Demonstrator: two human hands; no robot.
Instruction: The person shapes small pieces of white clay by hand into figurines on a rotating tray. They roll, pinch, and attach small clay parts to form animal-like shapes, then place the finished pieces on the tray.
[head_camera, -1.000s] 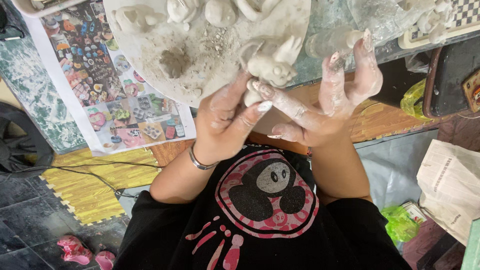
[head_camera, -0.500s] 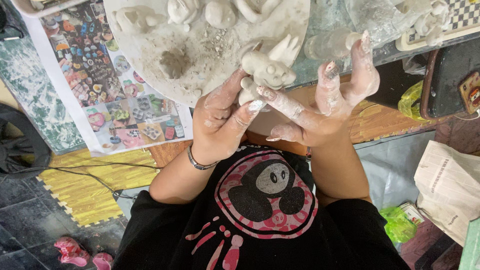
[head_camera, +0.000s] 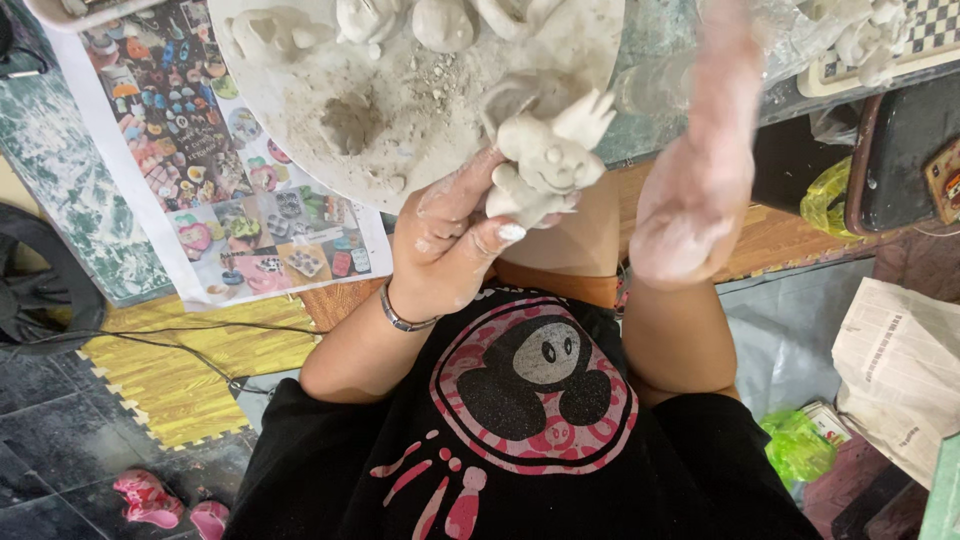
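Left hand has its fingers clamped on a small clay figure, held just off the edge of the round clay-dusted board on the tabletop. The right hand is up beside it, blurred — can't tell if those fingers are apart or together. Risk as I see it: the figure's thin ear-like bits stick out past the grip, so a squeeze or a bump from the right hand could snap them — soft clay dents too.
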